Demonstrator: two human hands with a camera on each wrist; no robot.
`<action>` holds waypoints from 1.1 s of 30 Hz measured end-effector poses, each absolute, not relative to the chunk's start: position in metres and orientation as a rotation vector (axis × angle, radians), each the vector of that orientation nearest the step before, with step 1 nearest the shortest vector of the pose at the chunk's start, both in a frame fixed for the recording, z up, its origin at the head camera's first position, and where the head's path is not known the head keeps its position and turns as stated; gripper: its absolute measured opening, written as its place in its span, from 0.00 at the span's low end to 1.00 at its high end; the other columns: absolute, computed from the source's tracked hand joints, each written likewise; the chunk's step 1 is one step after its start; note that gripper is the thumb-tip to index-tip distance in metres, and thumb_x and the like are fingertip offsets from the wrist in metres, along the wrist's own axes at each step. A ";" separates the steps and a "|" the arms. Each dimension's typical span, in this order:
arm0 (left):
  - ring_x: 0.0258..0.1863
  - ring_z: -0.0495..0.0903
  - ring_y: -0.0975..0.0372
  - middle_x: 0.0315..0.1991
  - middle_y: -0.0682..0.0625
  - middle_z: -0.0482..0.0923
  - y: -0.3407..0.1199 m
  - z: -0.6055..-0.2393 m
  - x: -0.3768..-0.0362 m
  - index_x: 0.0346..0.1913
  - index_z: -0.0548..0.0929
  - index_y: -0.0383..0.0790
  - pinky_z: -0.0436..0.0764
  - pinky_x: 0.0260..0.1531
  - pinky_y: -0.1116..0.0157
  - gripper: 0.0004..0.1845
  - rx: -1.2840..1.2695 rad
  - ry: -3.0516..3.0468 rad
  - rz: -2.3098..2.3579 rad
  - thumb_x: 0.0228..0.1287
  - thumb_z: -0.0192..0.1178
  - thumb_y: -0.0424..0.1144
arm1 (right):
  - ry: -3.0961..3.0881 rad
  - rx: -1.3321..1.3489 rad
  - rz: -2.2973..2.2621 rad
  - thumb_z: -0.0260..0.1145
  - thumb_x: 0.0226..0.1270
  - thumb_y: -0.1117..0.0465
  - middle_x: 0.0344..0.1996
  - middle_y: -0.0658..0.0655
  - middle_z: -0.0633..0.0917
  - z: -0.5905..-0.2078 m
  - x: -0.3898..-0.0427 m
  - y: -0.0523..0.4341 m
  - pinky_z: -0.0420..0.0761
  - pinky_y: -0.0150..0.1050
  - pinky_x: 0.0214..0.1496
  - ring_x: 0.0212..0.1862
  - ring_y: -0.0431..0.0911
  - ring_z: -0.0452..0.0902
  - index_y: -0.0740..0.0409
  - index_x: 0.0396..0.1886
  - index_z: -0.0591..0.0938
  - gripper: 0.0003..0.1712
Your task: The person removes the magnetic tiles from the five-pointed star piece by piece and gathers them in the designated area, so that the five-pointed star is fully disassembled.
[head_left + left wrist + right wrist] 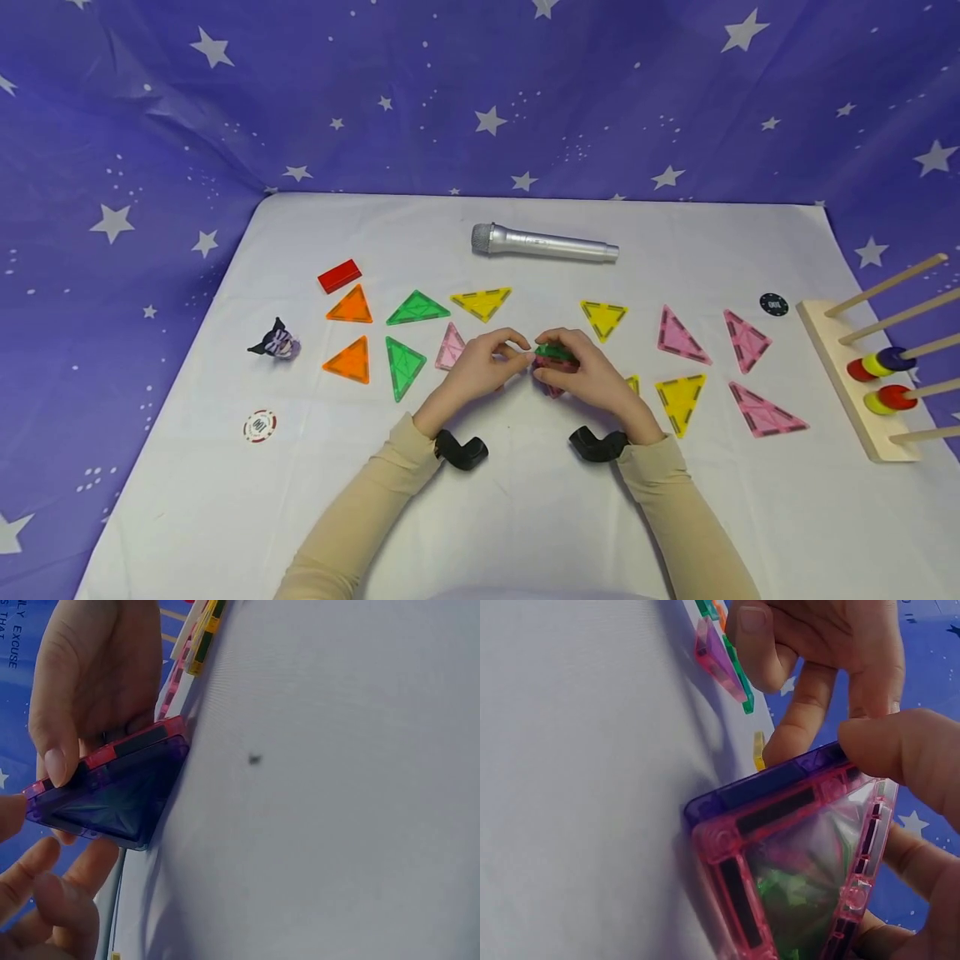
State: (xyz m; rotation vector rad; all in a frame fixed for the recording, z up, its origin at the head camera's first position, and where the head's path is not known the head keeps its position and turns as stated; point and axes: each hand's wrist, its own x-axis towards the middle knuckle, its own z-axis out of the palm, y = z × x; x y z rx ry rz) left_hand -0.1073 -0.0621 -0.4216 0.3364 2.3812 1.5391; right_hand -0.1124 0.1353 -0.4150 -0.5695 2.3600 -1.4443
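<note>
My right hand [588, 371] grips a purple triangular magnetic tile [116, 806] and a pink triangular magnetic tile [742, 900], held face to face. Green shows through the pink tile's clear middle. In the right wrist view, the right thumb [900, 746] presses near one corner of the pair. My left hand [483, 362] is at the pair's left end, fingers loosely bent. Its fingertips lie right at the edge in both wrist views. Close behind the left hand, a pale pink triangle tile [451, 347] lies partly covered.
Orange [349, 361], green [405, 367], yellow [681, 403] and pink triangle tiles [765, 412] lie on both sides. A silver microphone [547, 244] lies behind. At left are a red block [340, 276], small figure [279, 342] and poker chip [260, 425]; at right, a wooden peg stand [855, 379].
</note>
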 end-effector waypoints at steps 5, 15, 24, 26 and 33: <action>0.12 0.75 0.55 0.29 0.48 0.82 -0.062 -0.421 -0.105 0.40 0.78 0.44 0.75 0.15 0.64 0.07 0.332 2.404 1.533 0.61 0.57 0.41 | 2.396 -0.597 -1.427 0.68 0.56 0.56 0.48 0.59 0.71 -0.426 -0.114 0.137 0.69 0.45 0.42 0.43 0.50 0.68 0.49 0.52 0.77 0.22; 0.09 0.73 0.59 0.28 0.48 0.82 -0.061 -0.420 -0.102 0.39 0.79 0.42 0.72 0.15 0.67 0.06 0.421 2.470 1.530 0.59 0.55 0.34 | 2.441 -0.581 -1.415 0.68 0.55 0.56 0.47 0.57 0.72 -0.428 -0.113 0.135 0.69 0.46 0.43 0.44 0.50 0.68 0.47 0.47 0.79 0.18; 0.09 0.65 0.70 0.21 0.55 0.80 -0.056 -0.413 -0.098 0.35 0.78 0.45 0.63 0.11 0.72 0.06 0.412 2.707 1.293 0.54 0.54 0.35 | 2.451 -0.569 -1.433 0.67 0.56 0.58 0.45 0.59 0.71 -0.428 -0.112 0.133 0.70 0.44 0.42 0.42 0.51 0.68 0.50 0.48 0.78 0.18; 0.09 0.63 0.69 0.21 0.54 0.80 -0.056 -0.412 -0.097 0.34 0.79 0.45 0.61 0.11 0.72 0.06 0.425 2.739 1.261 0.53 0.54 0.34 | 2.459 -0.569 -1.430 0.66 0.57 0.59 0.45 0.60 0.72 -0.427 -0.112 0.133 0.70 0.44 0.41 0.42 0.51 0.68 0.51 0.48 0.77 0.18; 0.18 0.70 0.68 0.28 0.53 0.81 -0.057 -0.413 -0.096 0.34 0.83 0.45 0.66 0.16 0.71 0.08 0.484 2.747 1.254 0.57 0.54 0.33 | 2.449 -0.565 -1.446 0.64 0.58 0.66 0.43 0.68 0.71 -0.403 -0.106 0.128 0.68 0.48 0.41 0.41 0.55 0.67 0.62 0.48 0.75 0.17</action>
